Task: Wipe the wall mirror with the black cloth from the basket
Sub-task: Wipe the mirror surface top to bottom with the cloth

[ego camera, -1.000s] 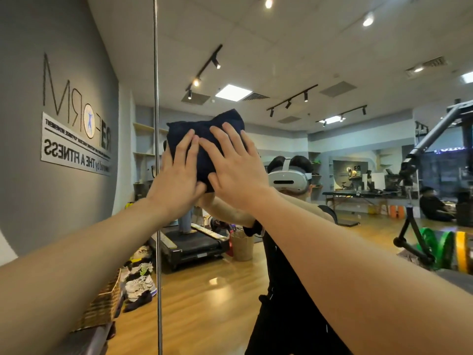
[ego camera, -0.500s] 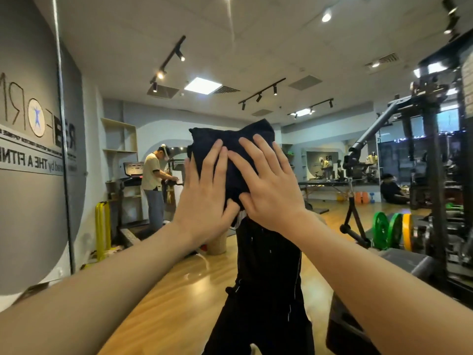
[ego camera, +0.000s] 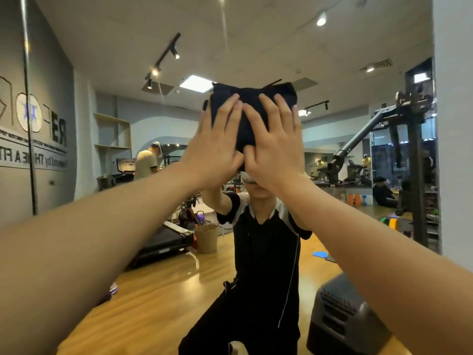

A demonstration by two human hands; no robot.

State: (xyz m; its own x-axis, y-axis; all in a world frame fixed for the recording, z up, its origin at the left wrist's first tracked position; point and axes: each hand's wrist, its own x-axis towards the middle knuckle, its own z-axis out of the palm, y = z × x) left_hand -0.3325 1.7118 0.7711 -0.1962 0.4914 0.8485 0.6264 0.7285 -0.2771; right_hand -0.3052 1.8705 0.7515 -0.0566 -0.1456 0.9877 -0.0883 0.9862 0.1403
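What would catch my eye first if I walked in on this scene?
Two bare hands, left and right, press a black cloth flat against a wall mirror at the centre of the view, fingers spread over it. Below the cloth, the mirror shows the person's own reflection in a dark shirt, and behind it a gym with a treadmill at lower left.

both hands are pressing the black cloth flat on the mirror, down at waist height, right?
Not quite: the head view shows the left hand and right hand pressing the black cloth flat on the mirror up at head height.
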